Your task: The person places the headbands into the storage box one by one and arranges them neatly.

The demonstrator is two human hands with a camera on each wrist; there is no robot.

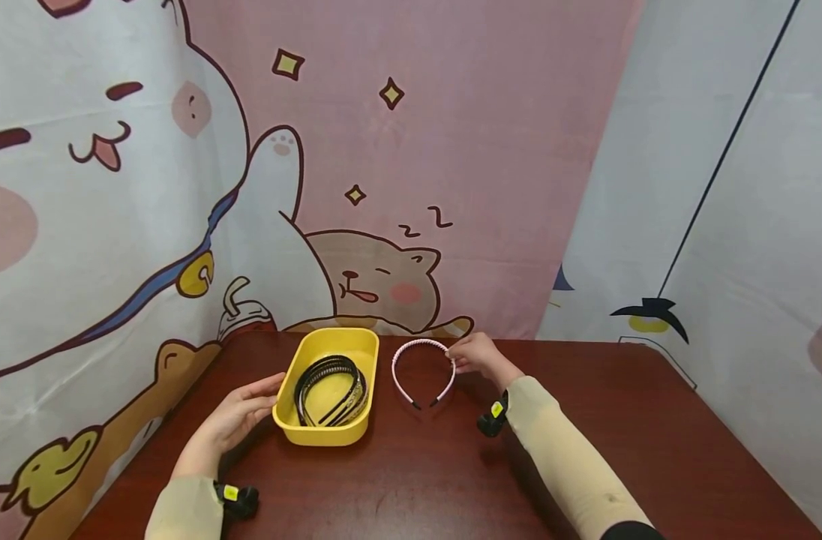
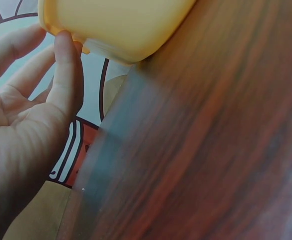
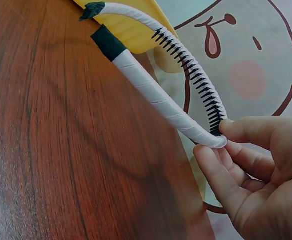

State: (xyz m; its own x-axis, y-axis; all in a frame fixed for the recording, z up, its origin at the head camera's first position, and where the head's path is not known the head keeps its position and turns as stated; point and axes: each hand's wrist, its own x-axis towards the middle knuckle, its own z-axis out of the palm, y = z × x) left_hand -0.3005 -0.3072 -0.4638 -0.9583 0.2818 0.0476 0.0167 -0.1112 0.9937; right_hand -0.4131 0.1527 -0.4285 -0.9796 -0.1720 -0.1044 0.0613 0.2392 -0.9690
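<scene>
My right hand point(image 1: 477, 352) pinches a light pink headband point(image 1: 401, 380) between thumb and fingertips. The headband is held up over the table, its dark-tipped ends pointing down in the head view. Black comb teeth line its inside in the right wrist view. Left of it is a yellow plastic basket point(image 1: 325, 436) with several dark headbands point(image 1: 326, 366) inside, one with a glittery patterned band. At the basket's left side is my left hand point(image 1: 238, 414), its fingers extended and fingertips at the basket's edge point(image 2: 111, 30).
The dark red-brown wooden table point(image 1: 418, 480) has its far edge against a cartoon-printed cloth backdrop point(image 1: 492, 150). Another printed cloth point(image 1: 755, 187) hangs on the right. The headband casts a shadow on the tabletop in the right wrist view.
</scene>
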